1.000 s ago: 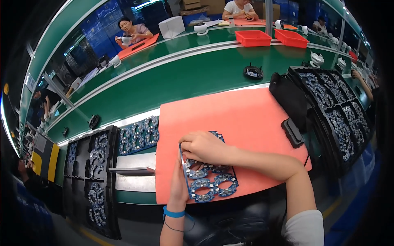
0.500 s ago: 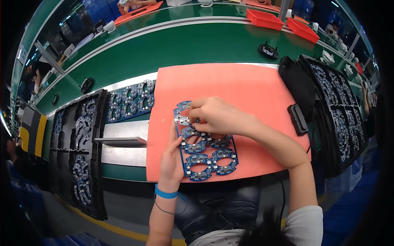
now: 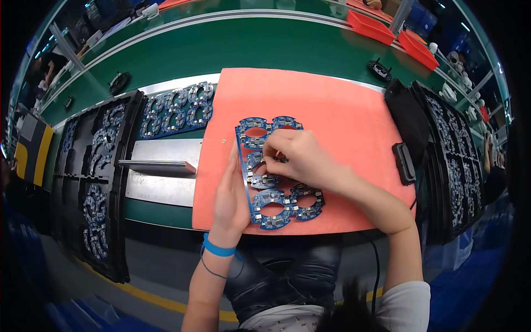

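Note:
A blue circuit board panel (image 3: pixel 271 208) of several joined rings, with small pale parts on it, is held tilted over the pink mat. My left hand (image 3: pixel 230 191), with a blue wrist strap, grips its left edge, the thumb along the side and the other fingers mostly hidden behind. Over the middle row, my right hand (image 3: pixel 298 157) is closed in a pinch at the rings. Whatever sits between those fingertips is hidden by the hand. Through the ring openings of the top row the pink mat (image 3: pixel 343 110) shows.
Left of the mat lie another blue panel (image 3: pixel 172 110), a metal plate (image 3: pixel 149 188) with an upright flap, and a black tray (image 3: pixel 77 160) of loose boards. At right are a black pouch (image 3: pixel 405 116), a black block (image 3: pixel 404 164) and a filled black tray (image 3: pixel 437 199). Red bins (image 3: pixel 370 27) stand beyond.
My right hand has gone from the upper row of rings down to the middle row, uncovering the top rings. My left hand keeps its hold on the panel. The whole view has shifted slightly.

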`<state>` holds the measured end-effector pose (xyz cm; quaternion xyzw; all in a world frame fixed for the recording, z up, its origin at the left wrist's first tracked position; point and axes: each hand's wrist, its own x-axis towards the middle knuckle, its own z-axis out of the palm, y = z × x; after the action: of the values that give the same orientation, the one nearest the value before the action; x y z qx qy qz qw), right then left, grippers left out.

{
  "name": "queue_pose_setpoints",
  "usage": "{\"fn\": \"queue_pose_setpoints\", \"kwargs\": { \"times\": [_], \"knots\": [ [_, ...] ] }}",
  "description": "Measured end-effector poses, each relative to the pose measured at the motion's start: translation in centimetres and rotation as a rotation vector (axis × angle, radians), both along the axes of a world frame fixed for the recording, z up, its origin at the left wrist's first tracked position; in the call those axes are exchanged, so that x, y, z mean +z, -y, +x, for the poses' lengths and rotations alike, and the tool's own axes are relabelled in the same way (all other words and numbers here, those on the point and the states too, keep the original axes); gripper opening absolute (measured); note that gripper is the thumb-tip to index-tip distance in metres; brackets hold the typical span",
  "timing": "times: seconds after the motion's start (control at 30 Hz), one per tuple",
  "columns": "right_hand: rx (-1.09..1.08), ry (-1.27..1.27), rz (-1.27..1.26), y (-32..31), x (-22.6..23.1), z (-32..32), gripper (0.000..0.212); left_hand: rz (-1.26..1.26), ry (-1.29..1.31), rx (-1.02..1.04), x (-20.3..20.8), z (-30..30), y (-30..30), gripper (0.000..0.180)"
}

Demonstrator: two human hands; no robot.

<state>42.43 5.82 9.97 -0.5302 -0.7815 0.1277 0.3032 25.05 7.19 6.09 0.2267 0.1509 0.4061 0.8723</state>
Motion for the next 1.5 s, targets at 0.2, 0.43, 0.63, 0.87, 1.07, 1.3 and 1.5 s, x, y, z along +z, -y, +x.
{"fn": "queue_pose_setpoints", "kwargs": {
  "times": [0.2, 0.43, 0.63, 0.87, 1.07, 1.3, 1.5],
  "knots": [
    [0.136, 0.142, 0.279, -0.3, -1.5, 0.2, 0.013, 0.042, -0.007, 0.012, -0.3, 0.2, -0.2, 0.047],
    [0.029, -0.203, -0.165, -0.7, -1.0, 0.3, 0.015, 0.017, 0.010, 0.007, -0.9, 0.0, -0.4, 0.049],
    [0.236, -0.002, 0.211, -0.6, -2.0, -0.6, 0.021, 0.011, -0.034, 0.016, -0.4, 0.1, -0.2, 0.047],
    [0.225, -0.069, 0.136, -1.2, -2.5, -0.8, 0.019, 0.030, 0.020, -0.010, -0.1, 0.1, -0.2, 0.046],
    [0.280, -0.099, 0.086, -1.9, -2.4, -0.5, 0.016, 0.059, -0.034, -0.007, -0.2, 0.1, -0.2, 0.047],
    [0.138, -0.361, -0.153, -1.8, -1.2, -0.7, 0.012, 0.120, -0.136, 0.027, -0.9, 0.2, -0.3, 0.047],
    [0.210, 0.136, 0.009, -0.9, 0.6, 3.5, 0.013, -0.037, -0.002, -0.021, -0.7, 0.2, -0.3, 0.048]
  ]
}}
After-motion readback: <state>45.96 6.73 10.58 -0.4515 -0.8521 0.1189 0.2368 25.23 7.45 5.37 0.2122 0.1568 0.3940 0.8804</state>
